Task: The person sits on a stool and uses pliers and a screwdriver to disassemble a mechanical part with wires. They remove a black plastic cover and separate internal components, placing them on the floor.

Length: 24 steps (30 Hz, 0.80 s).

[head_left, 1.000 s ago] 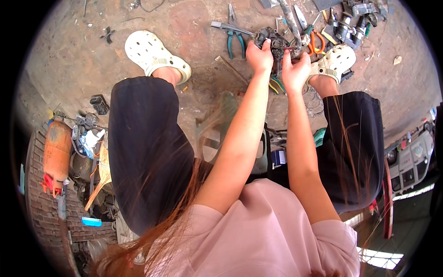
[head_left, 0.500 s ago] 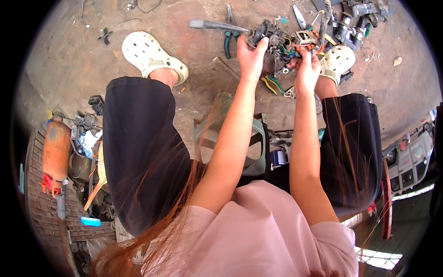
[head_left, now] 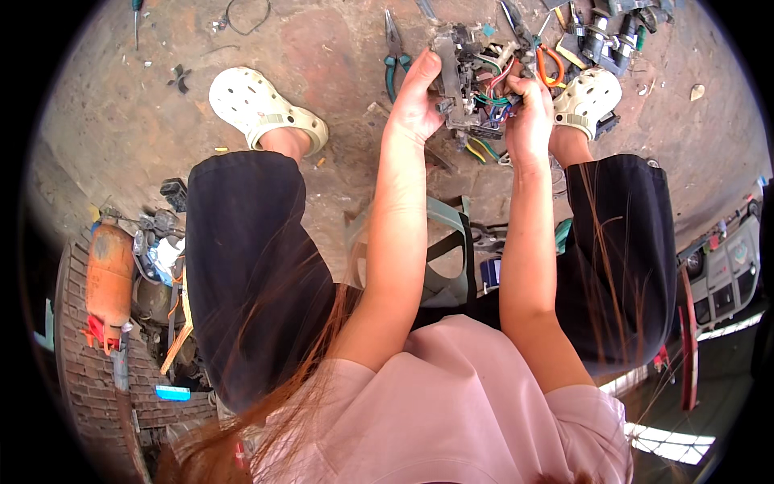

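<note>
My left hand (head_left: 418, 101) is closed on the left side of a dark grey mechanical assembly (head_left: 455, 101), its thumb pointing up. My right hand (head_left: 528, 117) has curled fingers at the other side of the assembly, gripping among red, green and blue wires (head_left: 496, 97). Part of what these fingers hold is hidden. Needle-nose pliers with teal handles (head_left: 390, 73) lie left of the assembly. Orange-handled cutters (head_left: 550, 66) are just beyond my right hand. Below the assembly lie yellow-and-green pliers (head_left: 482, 152).
Both feet in cream clogs (head_left: 246, 109) flank the work on the stained floor (head_left: 306, 40). A plastic stool (head_left: 451, 254) is beneath me. Metal parts (head_left: 621, 40) lie at upper right. An orange gas cylinder (head_left: 109, 274) and clutter are on the left, a grey vehicle (head_left: 721, 274) far right.
My left hand has moved left and up with the assembly, which has turned, showing a flat grey side and more wires. The long bar that stuck out leftward no longer shows there.
</note>
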Motion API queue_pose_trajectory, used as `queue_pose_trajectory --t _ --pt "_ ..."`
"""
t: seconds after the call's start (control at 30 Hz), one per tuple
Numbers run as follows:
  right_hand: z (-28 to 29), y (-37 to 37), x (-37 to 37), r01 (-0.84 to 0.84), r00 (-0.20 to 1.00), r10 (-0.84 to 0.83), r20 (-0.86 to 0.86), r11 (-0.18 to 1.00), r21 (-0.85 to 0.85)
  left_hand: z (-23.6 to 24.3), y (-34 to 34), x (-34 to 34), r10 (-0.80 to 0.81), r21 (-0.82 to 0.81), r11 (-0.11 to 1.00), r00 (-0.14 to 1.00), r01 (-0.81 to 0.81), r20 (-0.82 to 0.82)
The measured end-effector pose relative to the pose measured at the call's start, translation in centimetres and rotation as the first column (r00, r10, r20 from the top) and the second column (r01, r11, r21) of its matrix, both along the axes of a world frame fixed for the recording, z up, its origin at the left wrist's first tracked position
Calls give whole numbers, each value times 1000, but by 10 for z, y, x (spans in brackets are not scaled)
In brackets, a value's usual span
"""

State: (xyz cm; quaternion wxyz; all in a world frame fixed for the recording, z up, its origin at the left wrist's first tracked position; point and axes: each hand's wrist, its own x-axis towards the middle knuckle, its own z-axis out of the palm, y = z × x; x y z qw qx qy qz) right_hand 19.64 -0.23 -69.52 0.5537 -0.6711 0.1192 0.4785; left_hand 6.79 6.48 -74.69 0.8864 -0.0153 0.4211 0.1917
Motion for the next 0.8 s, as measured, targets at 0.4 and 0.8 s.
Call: queue_pose_trajectory --t 0.4,0.8 --pt "57 50 -28 275 827 -312 468 950 147 81 35 25 47 484 870 963 92 -266" --pt "159 74 -73 531 596 -546 589 818 221 210 16 2 543 826 556 792 -90 -279"
